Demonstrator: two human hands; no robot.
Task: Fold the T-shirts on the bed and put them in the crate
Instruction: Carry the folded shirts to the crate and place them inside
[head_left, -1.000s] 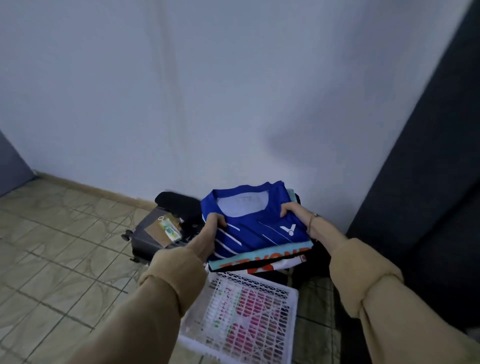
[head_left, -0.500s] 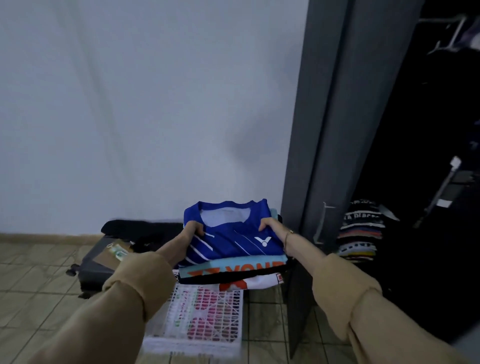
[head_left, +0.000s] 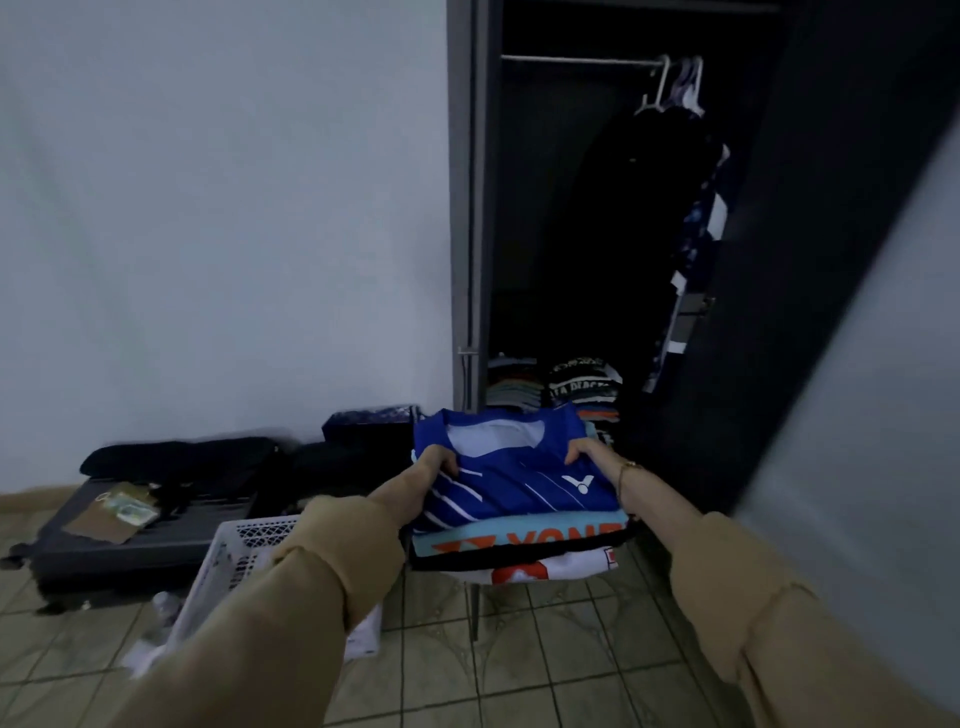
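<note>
Both hands — left, right — gripping folded T-shirts stack, white crate lower left

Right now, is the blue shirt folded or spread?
Folded: the blue shirt tops a flat stack, left hand and right hand gripping its sides.

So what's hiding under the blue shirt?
Under the blue shirt sits a light-blue one with orange letters, then a dark layer, then a white one with orange. Only their front edges show; the rest is covered. Both hands, left and right, hold the stack.
</note>
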